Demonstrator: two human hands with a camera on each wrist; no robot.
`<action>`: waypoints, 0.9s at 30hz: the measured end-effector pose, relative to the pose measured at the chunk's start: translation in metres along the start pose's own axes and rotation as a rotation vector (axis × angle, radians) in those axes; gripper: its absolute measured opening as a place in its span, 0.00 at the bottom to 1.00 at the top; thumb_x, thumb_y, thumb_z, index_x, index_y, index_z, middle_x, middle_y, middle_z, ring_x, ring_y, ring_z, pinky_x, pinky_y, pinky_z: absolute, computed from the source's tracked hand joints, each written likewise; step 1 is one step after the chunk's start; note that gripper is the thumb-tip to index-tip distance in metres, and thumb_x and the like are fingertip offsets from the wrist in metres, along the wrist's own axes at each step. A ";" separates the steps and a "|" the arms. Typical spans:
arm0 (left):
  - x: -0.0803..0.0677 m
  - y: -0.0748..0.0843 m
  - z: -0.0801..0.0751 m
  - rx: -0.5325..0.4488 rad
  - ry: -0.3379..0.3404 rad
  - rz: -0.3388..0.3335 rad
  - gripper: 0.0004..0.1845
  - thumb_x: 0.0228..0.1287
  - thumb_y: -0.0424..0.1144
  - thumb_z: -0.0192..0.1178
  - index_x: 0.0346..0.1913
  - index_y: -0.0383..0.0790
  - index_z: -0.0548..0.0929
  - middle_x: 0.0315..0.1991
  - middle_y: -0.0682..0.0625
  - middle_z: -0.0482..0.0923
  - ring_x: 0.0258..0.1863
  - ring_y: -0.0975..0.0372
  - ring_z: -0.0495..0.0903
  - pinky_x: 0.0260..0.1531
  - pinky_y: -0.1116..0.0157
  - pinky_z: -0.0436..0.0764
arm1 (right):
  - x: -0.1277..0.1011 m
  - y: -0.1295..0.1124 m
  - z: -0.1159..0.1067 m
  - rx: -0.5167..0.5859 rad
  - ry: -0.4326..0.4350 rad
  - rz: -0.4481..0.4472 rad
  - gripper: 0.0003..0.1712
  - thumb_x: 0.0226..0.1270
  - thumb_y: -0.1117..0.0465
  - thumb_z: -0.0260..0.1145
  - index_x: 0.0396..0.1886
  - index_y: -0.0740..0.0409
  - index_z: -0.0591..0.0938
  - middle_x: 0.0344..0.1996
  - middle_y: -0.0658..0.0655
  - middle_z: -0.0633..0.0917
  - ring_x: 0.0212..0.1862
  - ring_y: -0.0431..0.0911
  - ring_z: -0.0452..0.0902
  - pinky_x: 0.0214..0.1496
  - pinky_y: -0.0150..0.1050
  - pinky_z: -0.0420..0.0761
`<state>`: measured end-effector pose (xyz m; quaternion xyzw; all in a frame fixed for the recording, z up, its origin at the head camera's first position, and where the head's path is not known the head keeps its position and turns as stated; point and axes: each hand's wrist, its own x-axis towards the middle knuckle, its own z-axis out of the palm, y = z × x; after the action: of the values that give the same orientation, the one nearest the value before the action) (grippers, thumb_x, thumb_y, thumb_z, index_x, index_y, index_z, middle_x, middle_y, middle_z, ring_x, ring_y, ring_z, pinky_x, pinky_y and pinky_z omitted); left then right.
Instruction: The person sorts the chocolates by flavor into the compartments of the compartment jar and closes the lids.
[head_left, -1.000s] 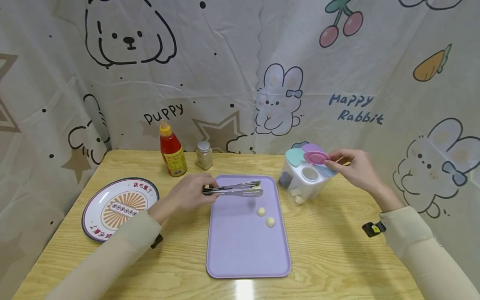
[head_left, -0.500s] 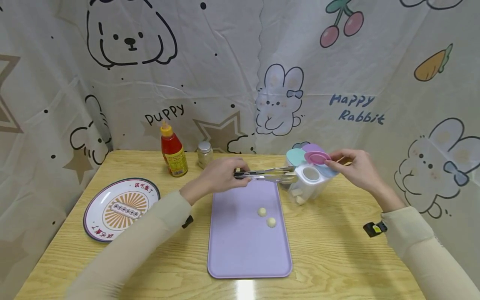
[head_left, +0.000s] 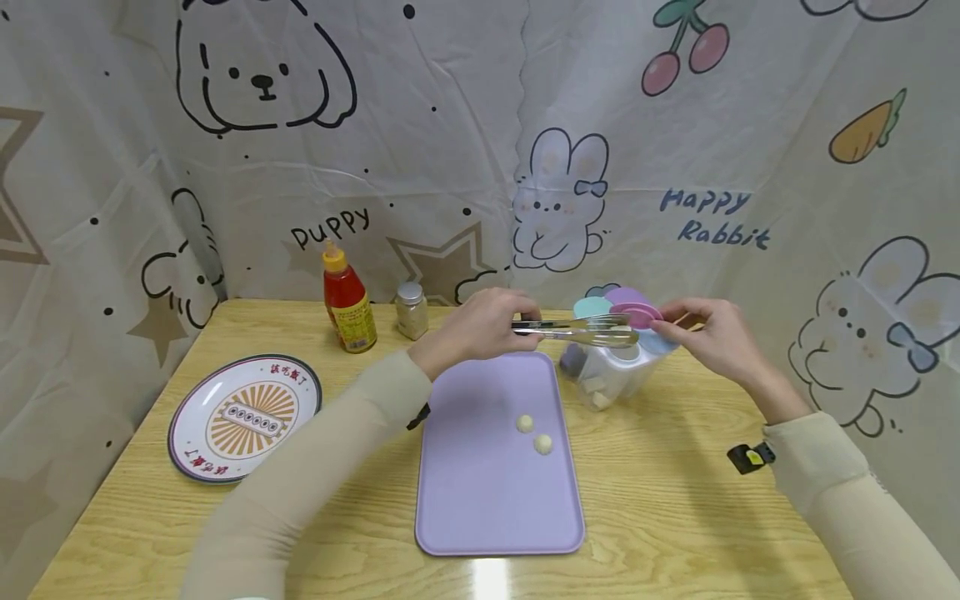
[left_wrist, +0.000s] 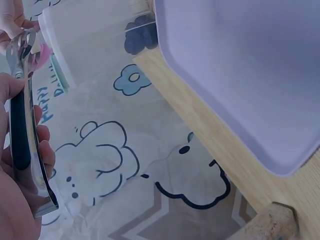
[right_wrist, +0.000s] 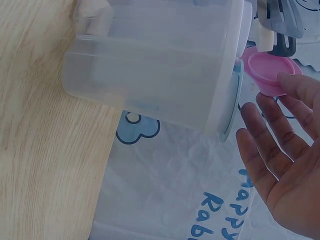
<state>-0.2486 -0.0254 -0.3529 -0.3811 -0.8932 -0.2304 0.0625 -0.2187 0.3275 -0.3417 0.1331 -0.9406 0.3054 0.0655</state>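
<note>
My left hand (head_left: 491, 321) grips steel tongs (head_left: 573, 327) by their black handles. Their slotted heads hang over the open round hole of a clear storage box (head_left: 633, 375) with a white top. A cream-coloured chunk (right_wrist: 264, 39) shows between those heads in the right wrist view. At the box's far right side, my right hand (head_left: 708, 332) pinches the raised pink lid (right_wrist: 270, 70) between thumb and fingers. Mint (head_left: 592, 307), purple and blue lids cover other compartments. Cream chunks (head_left: 598, 393) and dark pieces (left_wrist: 141, 34) lie inside the box.
A lilac tray (head_left: 495, 508) lies mid-table with two cream chunks (head_left: 533, 433) on it. Left of it is a patterned white plate (head_left: 191, 417). A red sauce bottle (head_left: 347, 300) and a small capped jar (head_left: 412, 312) stand at the back, before a printed curtain (head_left: 450, 100).
My left hand has carried the tongs and the cream chunk rightward from above the tray to over the box's open hole. The right hand keeps the pink lid raised.
</note>
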 end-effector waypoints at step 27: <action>-0.028 -0.013 0.010 -0.015 -0.009 -0.034 0.11 0.64 0.47 0.71 0.43 0.45 0.89 0.40 0.53 0.86 0.33 0.64 0.75 0.34 0.70 0.73 | -0.001 0.000 0.000 -0.005 0.000 0.001 0.16 0.73 0.54 0.72 0.50 0.60 0.89 0.45 0.63 0.90 0.38 0.32 0.79 0.36 0.29 0.81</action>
<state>-0.2374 -0.0475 -0.3746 -0.3672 -0.8981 -0.2366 0.0515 -0.2174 0.3279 -0.3418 0.1323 -0.9414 0.3032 0.0657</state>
